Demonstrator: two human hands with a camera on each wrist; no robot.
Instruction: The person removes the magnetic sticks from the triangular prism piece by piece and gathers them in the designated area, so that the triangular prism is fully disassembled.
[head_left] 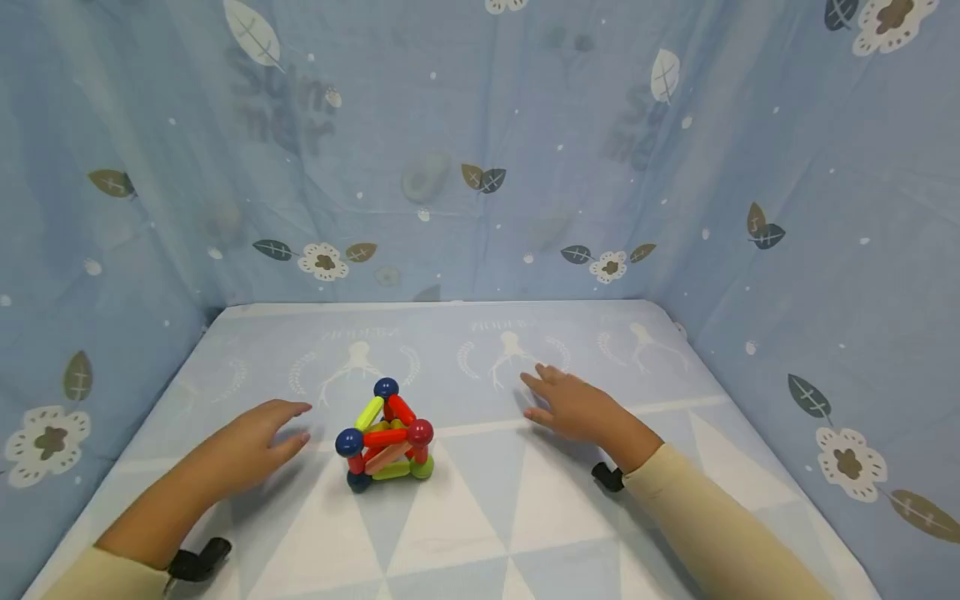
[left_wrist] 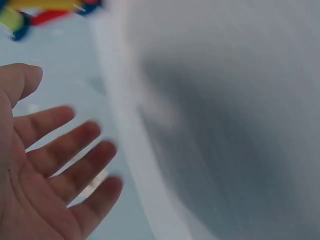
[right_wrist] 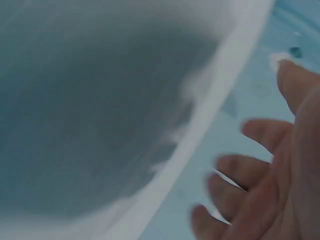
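Your left hand (head_left: 258,437) and right hand (head_left: 573,406) flank the magnetic stick-and-ball toy (head_left: 386,437), fingers relaxed, holding nothing. Toy sits on the table (head_left: 525,517), nearer your left.

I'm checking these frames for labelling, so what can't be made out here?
- Toy structure: head view too small to show how its far-side sticks and balls join; left wrist view cuts it off at the top edge, blurred.
- Left hand: whether the palm touches the mat is hidden by the hand itself.
- Right hand: right wrist view is motion-blurred and cut off at the edge.
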